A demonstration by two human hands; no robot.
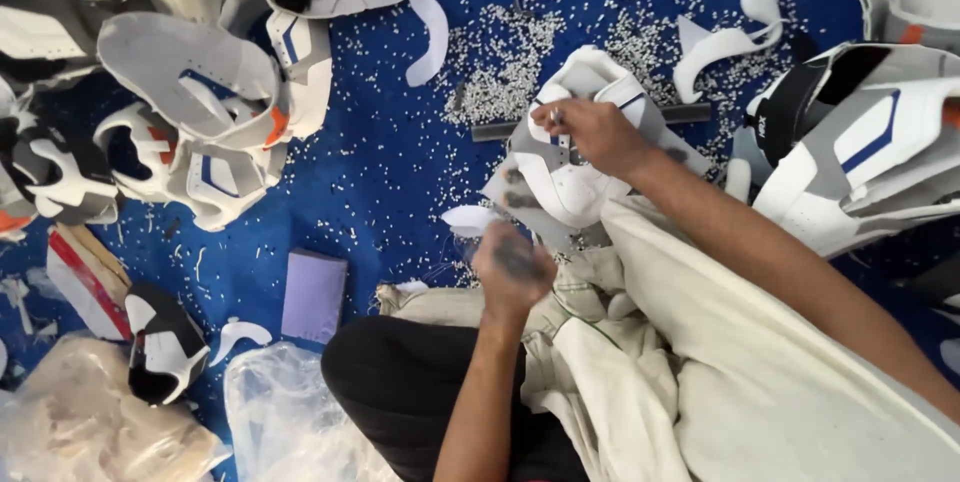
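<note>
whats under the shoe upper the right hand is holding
Under the shoe upper lie a cream cloth and blue floor strewn with white bits. The right hand grips its top; what's directly beneath is hidden.

Light: bright, even, diffuse; source cannot be told.
Shadows: soft and faint, thin beneath the shoe uppers (190, 92) at upper left.
Glare: mild sheen on the plastic bags (110, 422) at lower left.
Blur: left hand (512, 267) smeared by motion; right hand (590, 132) sharper.
Focus: blue floor (370, 162) and white pellets crisp at centre.
Edges: softened, slightly stretched at corners.
</note>
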